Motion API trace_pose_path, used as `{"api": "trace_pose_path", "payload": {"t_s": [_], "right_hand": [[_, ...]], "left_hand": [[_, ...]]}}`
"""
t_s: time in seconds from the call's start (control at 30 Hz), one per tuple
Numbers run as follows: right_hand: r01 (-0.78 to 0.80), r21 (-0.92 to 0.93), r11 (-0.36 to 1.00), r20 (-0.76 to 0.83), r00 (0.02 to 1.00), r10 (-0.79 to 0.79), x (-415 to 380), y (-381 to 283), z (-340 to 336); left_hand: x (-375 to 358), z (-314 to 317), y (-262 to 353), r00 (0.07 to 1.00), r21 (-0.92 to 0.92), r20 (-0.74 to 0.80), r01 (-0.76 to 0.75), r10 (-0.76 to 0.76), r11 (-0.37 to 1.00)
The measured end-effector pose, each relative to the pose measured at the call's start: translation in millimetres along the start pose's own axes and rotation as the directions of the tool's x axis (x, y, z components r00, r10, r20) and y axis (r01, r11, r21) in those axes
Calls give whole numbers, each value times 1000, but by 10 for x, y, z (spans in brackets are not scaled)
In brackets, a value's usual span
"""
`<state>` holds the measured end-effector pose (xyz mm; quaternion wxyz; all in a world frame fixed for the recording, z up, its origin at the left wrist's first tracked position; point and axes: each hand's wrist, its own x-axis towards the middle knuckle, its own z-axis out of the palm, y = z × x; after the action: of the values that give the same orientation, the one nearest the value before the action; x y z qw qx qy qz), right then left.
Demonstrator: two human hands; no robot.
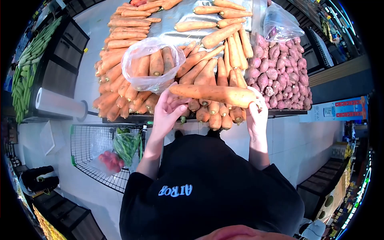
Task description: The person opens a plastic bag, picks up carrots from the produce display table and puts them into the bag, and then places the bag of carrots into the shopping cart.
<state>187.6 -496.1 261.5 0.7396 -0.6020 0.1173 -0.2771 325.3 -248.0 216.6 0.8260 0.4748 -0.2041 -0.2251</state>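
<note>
A large carrot (214,94) is held level above the near edge of a carrot pile. My right hand (257,108) pinches its thick right end between thumb and fingers. My left hand (168,112) is at the tapered left end, palm up with fingers apart, some of them behind the carrot's tip. Just beyond my left hand, a clear plastic bag (130,74) with its mouth open lies on the pile, with several carrots inside. More loose carrots (128,35) are stacked to the left and behind.
Purple sweet potatoes (280,74) are heaped at right, with a plastic bag (282,24) on top. A wire cart (86,162) at lower left holds bagged green vegetables (127,148) and bagged red produce (111,161). A bag roll (60,102) and a stand of green vegetables (34,60) are further left.
</note>
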Motion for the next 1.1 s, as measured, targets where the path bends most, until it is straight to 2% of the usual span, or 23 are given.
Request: {"api": "trace_pose_path", "payload": {"t_s": [0.07,0.17,0.23,0.33,0.43,0.53,0.73,0.83,0.87,0.97,1.1], "right_hand": [[-18,-33,999,29,999,19,-6,74,15],[-82,-96,992,119,989,93,36,190,-71],[-82,-182,980,165,980,113,69,159,-44],[-173,-30,985,298,939,174,113,10,92],[-117,-66,991,376,917,134,163,37,78],[-146,-118,982,416,891,183,238,-13,110],[-246,-119,962,390,879,273,347,190,29],[-320,-192,928,367,853,371,391,240,-18],[-293,-181,939,278,900,335,367,289,32],[-418,-188,889,256,853,455,363,231,32],[-419,-194,887,237,858,456,340,284,-4]], "left_hand": [[-1,-1,-16,999,-87,-4,-33,33,996],[-68,-78,-74,989,-42,-142,21,-26,999],[-112,-106,-126,981,12,-192,3,-1,1000],[-141,-215,-133,974,27,-227,21,-14,999],[-156,-253,-132,962,15,-272,-17,20,1000],[-161,-241,-116,951,37,-305,-40,50,998],[-158,-132,-33,955,-45,-290,-80,64,996],[-161,-68,-50,959,-35,-279,-70,58,997],[-165,-60,-59,963,-17,-261,-74,67,997],[-152,-9,-99,968,-12,-243,-75,70,997],[-151,15,-83,962,-53,-271,-34,19,998]]}}
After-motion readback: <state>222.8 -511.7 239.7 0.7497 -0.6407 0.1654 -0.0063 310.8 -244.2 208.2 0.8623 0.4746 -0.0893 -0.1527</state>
